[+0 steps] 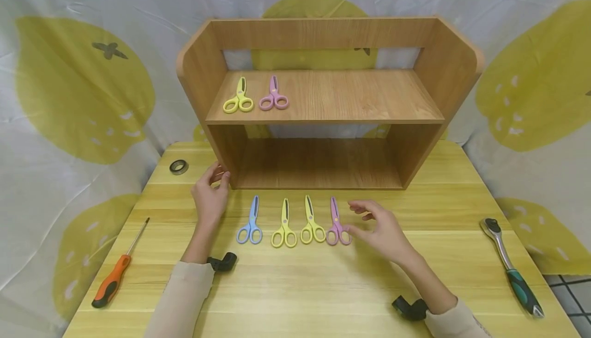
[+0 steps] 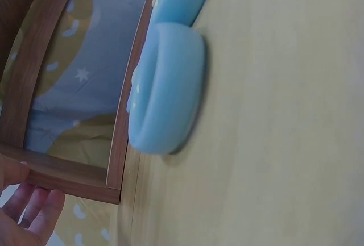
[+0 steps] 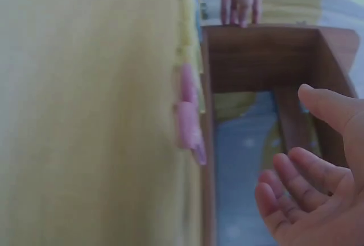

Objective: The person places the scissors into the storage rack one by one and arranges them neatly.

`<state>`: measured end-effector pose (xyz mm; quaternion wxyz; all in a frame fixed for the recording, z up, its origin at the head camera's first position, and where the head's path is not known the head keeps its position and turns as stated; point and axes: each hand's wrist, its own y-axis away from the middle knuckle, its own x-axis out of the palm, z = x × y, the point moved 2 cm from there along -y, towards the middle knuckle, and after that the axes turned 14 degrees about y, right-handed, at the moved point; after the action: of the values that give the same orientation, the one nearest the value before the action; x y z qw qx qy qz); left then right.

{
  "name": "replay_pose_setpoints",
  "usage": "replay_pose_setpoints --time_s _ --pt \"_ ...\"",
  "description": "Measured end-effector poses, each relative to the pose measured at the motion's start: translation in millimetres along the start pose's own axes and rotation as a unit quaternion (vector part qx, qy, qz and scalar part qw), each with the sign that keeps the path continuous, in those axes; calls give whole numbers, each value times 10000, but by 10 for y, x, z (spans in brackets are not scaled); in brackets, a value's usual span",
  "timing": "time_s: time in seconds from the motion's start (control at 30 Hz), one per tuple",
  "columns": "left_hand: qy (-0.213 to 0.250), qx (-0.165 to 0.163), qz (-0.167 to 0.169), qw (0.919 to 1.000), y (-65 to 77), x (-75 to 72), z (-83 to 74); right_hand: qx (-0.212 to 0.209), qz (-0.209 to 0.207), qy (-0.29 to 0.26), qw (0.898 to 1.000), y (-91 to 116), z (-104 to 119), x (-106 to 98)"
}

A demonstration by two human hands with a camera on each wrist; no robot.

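Observation:
My left hand is at the lower left side of the wooden shelf, fingers loosely bent; in the right wrist view its fingertips reach the outer side panel. My right hand has spread, relaxed fingers and holds nothing. It hovers just right of purple scissors lying on the table. Left of these, in a row, lie two yellow scissors and blue scissors, all blades toward the shelf. On the shelf's upper board rest yellow scissors and purple scissors, side by side at the left.
A roll of tape lies left of the shelf. An orange-and-black screwdriver is near the table's left edge, and a ratchet wrench with a green handle near its right edge. Lemon-print cloth hangs behind and at both sides.

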<state>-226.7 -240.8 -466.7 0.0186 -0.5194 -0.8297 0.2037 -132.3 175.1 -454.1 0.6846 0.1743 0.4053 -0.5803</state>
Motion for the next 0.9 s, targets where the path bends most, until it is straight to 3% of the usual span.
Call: replay_pose_setpoints --time_s 0.2,0.47,0.9 --pt "42 -53 -36 10000 -2 -6 -17 186 103 -211 9995 71 -93 194" --pt "0 -41 -25 10000 -2 -6 -10 471 429 -106 9979 108 -169 279" --pt "47 14 -5 10000 -1 -3 7 297 427 87 9986 134 -223 414"
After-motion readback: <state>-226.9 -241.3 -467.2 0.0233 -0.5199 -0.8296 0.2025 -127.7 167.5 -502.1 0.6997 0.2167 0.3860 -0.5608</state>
